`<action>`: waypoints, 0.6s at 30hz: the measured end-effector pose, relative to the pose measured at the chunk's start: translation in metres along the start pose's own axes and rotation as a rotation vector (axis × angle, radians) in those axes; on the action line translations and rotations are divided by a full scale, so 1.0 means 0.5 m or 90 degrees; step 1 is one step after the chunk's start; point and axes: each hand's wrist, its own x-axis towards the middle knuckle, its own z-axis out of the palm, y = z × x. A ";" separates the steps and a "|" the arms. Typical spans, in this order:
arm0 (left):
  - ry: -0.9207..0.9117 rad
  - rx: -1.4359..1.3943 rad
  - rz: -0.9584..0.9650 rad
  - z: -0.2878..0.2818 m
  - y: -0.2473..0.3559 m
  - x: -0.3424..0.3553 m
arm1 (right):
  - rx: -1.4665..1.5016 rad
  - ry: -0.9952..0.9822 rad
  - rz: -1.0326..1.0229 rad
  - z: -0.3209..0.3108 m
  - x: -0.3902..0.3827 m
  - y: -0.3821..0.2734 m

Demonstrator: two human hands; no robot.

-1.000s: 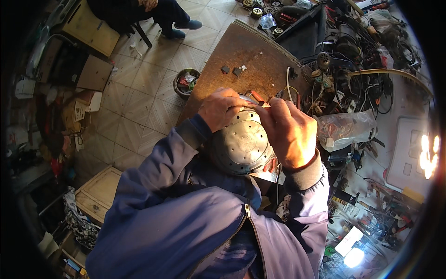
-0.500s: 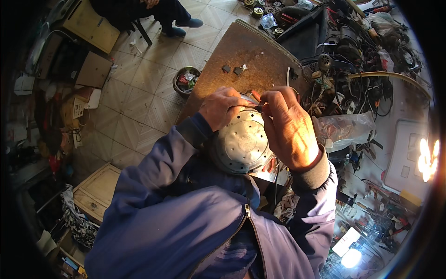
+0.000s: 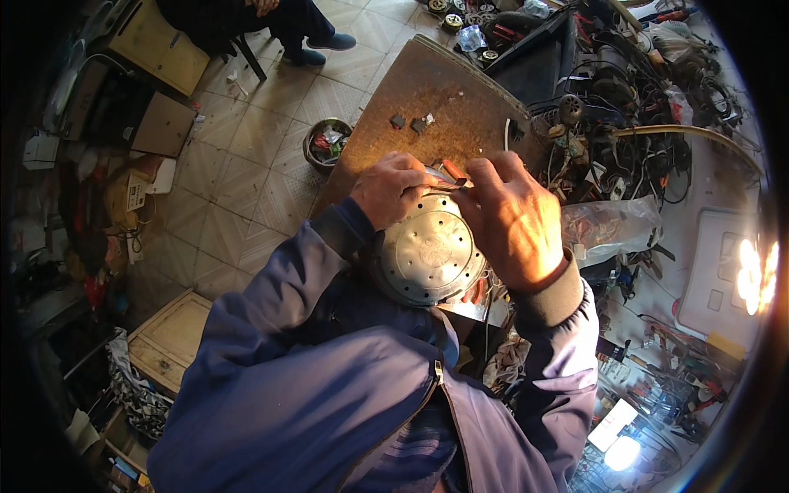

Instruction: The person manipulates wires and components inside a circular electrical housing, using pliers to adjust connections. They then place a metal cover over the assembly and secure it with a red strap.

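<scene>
A round, dull metal cover [image 3: 429,251] with a ring of small dark holes faces up close to my body, at the table's near edge. My left hand [image 3: 393,189] is closed at its far left rim, fingertips gripping the edge. My right hand [image 3: 516,222] is bent over the far right rim with thumb and fingers drawn together; what they pinch is hidden. Between the hands, a thin dark strip lies along the rim. Just beyond it is a red-handled tool [image 3: 453,170], partly covered by the fingers.
The worn brown table [image 3: 386,115] carries small dark pieces [image 3: 418,126]. Tangled wires and parts crowd the right, beside a clear plastic bag [image 3: 612,230]. A bin [image 3: 327,141] stands on the floor to the left. A seated person's legs [image 3: 288,29] show at the far left.
My right hand has shifted slightly right and its fingers have drawn back from the rim, showing more of the red handle. My left hand stays in place on the cover.
</scene>
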 end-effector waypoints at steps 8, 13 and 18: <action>0.005 -0.007 0.014 0.006 -0.002 0.003 | -0.111 -0.015 0.024 -0.003 -0.002 -0.013; 0.018 -0.021 0.020 0.003 -0.006 -0.002 | 0.085 -0.020 -0.016 0.002 0.003 0.001; 0.004 -0.016 0.020 0.000 -0.001 0.002 | 0.090 -0.041 0.033 -0.004 -0.003 -0.006</action>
